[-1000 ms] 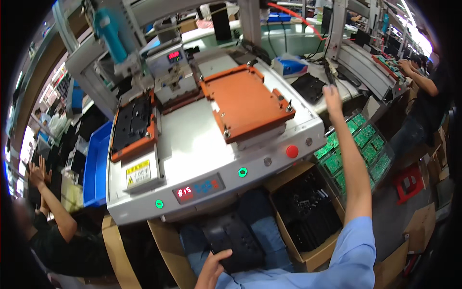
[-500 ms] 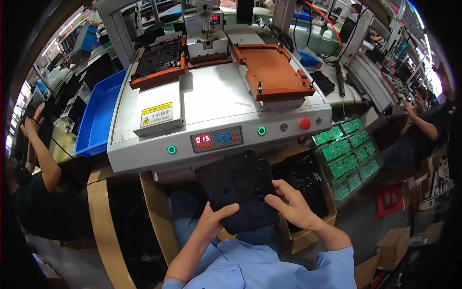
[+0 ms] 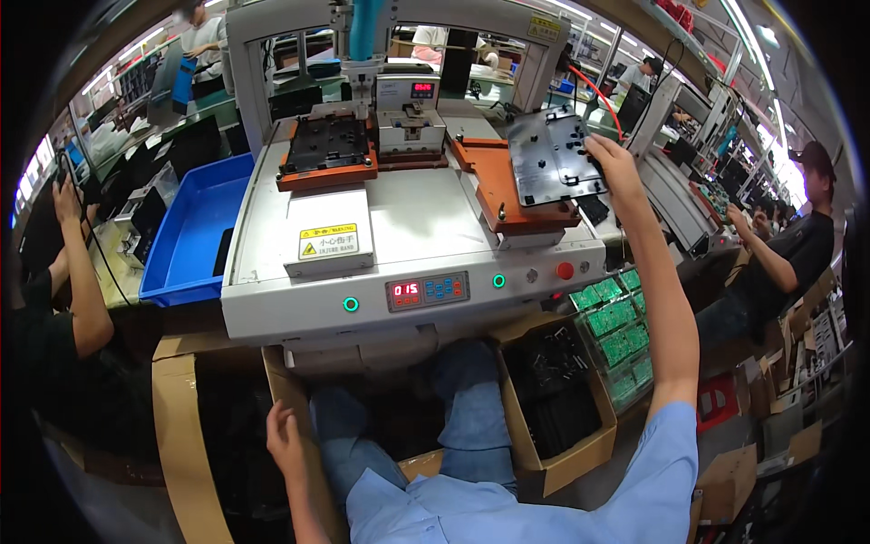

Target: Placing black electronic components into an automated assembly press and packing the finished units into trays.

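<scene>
My right hand (image 3: 618, 170) grips a thin black plastic panel (image 3: 549, 156) by its right edge, thumb and fingers closed on it. The panel is tilted above the orange fixture (image 3: 507, 210) on the right side of a white machine (image 3: 426, 222) and hides much of it; whether they touch I cannot tell. Small holes and raised parts dot the panel's face. My left hand (image 3: 286, 439) hangs low by the left cardboard box (image 3: 175, 408), holding nothing, its fingers loosely apart. Another black panel (image 3: 328, 143) lies in the left orange fixture (image 3: 349, 175).
A blue tray (image 3: 184, 238) stands left of the machine. At the right are a box of black parts (image 3: 553, 390) and green circuit boards (image 3: 616, 331) in clear trays. The machine's screwdriving head (image 3: 361, 72) rises at the back. Co-workers sit on both sides.
The panel has gone from above my lap, where both hands held it, up and right over the right fixture in my right hand alone. My left hand let go and moved down left.
</scene>
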`<state>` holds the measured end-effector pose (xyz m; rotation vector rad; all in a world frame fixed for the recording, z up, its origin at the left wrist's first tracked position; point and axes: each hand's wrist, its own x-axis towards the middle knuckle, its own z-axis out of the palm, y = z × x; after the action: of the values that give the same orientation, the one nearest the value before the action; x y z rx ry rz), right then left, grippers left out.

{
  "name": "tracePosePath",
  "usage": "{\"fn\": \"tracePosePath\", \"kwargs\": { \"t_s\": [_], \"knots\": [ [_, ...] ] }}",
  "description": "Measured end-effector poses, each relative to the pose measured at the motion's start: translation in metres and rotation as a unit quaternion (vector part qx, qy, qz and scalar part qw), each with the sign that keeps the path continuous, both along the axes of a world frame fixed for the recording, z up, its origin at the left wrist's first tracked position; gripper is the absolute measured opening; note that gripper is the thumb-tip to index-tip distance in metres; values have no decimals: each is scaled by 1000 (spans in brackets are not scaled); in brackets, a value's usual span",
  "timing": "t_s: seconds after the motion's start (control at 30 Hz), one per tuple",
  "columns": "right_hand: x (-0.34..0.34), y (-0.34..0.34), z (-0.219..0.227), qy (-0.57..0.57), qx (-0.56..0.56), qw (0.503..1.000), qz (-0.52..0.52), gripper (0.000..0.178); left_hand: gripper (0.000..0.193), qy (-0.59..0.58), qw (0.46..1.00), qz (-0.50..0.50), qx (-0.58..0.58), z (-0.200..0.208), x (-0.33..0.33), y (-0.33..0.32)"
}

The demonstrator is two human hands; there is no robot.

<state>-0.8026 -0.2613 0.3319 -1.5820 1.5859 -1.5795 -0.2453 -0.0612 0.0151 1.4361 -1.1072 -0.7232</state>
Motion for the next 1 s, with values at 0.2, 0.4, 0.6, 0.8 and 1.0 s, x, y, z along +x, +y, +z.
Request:
{"fn": "tracePosePath", "kwargs": {
  "t_s": [0.2,0.4,0.6,0.8,1.0],
  "knots": [
    [0,-46,-29,-19,178,980,92,27,38,-261,954,129,78,-61,62,32],
    [15,-45,-43,173,229,958,-7,42,39,-309,929,136,151,-131,79,45],
    [-3,-65,-21,383,192,898,-102,49,43,-85,948,13,305,-162,86,46],
    [14,-138,-34,498,182,828,-181,53,40,-20,932,-7,363,-162,93,31],
    [-9,-181,-41,437,219,854,-176,41,40,-110,922,2,371,-169,89,9]
  ]
}}
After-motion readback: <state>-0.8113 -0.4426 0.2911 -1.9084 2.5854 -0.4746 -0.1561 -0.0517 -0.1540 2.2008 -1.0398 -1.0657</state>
